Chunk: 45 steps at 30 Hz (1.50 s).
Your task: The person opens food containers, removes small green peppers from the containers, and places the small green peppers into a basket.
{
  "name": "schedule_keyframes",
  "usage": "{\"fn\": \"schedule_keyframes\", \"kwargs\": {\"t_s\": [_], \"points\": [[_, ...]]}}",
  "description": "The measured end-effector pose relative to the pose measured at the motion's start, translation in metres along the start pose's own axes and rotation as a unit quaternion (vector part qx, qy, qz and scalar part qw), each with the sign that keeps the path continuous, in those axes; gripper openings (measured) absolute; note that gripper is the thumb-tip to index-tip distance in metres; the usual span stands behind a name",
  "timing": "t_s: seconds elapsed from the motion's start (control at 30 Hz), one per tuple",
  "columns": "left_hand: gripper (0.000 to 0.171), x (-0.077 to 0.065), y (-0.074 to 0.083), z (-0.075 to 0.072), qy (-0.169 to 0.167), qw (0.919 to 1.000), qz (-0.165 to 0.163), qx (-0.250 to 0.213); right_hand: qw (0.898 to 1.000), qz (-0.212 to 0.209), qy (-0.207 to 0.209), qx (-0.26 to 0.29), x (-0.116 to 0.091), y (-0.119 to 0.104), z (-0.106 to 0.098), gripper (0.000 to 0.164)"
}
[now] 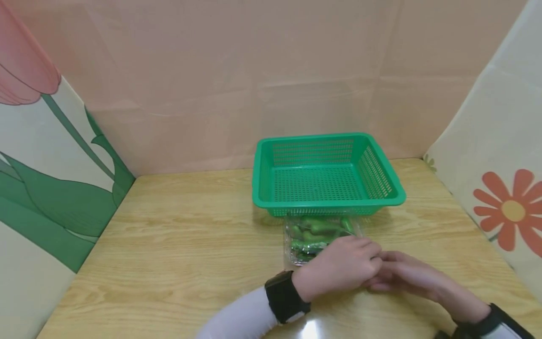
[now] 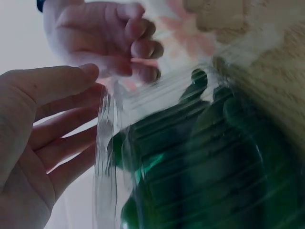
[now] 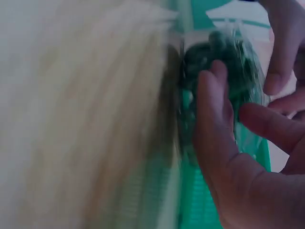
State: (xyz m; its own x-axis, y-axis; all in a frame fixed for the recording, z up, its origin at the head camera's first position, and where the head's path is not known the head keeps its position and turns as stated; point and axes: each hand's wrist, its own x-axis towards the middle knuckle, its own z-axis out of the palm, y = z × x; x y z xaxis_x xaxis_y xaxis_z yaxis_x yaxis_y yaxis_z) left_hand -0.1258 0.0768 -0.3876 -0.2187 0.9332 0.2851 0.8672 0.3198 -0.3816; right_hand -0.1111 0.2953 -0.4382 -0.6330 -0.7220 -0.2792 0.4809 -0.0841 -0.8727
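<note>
Your clear plastic pack of green peppers [image 1: 317, 228] sits just in front of the green perforated-plastic basket [image 1: 330, 204]. Right hand [image 1: 408, 275]: loose fingers; left hand [image 1: 343, 263] (can't tell its grip) should steady the pack.

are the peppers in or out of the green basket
Out: the peppers lie in a clear pack in front of the basket.

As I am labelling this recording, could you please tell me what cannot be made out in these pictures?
Head view: near right corner of the plastic box, behind the left hand.
Left wrist view: ends of some green vegetables, cut off by the bottom edge.
Right wrist view: fine grain of the table, lost to blur.
</note>
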Motion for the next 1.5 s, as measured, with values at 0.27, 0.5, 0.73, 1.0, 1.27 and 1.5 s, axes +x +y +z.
{"fn": "schedule_keyframes", "kwargs": {"t_s": [0.27, 0.5, 0.73, 1.0, 1.27, 1.5], "points": [[0.027, 0.006, 0.004, 0.006, -0.065, 0.9977, -0.02, -0.005, 1.0, -0.017, -0.024, 0.004, -0.004, -0.008, -0.015, 0.035], [0.025, 0.003, 0.004, 0.006, -0.064, 0.9968, -0.038, -0.029, 0.999, -0.017, -0.035, 0.027, -0.002, -0.003, -0.018, 0.031], [0.026, 0.002, 0.006, 0.006, -0.064, 0.9971, -0.03, -0.028, 0.998, -0.021, -0.045, 0.047, -0.002, 0.001, -0.02, 0.034], [0.023, 0.003, 0.01, 0.009, -0.038, 0.9988, -0.032, -0.004, 0.996, -0.043, -0.064, 0.052, 0.0, 0.001, -0.02, 0.041], [0.025, 0.003, 0.014, 0.014, -0.02, 0.9982, -0.03, 0.048, 0.996, -0.039, -0.063, 0.043, 0.001, 0.0, -0.019, 0.04], [0.027, 0.005, 0.02, 0.016, -0.001, 0.9949, -0.059, 0.081, 0.997, -0.032, -0.064, 0.041, 0.0, -0.002, -0.018, 0.039]]}}
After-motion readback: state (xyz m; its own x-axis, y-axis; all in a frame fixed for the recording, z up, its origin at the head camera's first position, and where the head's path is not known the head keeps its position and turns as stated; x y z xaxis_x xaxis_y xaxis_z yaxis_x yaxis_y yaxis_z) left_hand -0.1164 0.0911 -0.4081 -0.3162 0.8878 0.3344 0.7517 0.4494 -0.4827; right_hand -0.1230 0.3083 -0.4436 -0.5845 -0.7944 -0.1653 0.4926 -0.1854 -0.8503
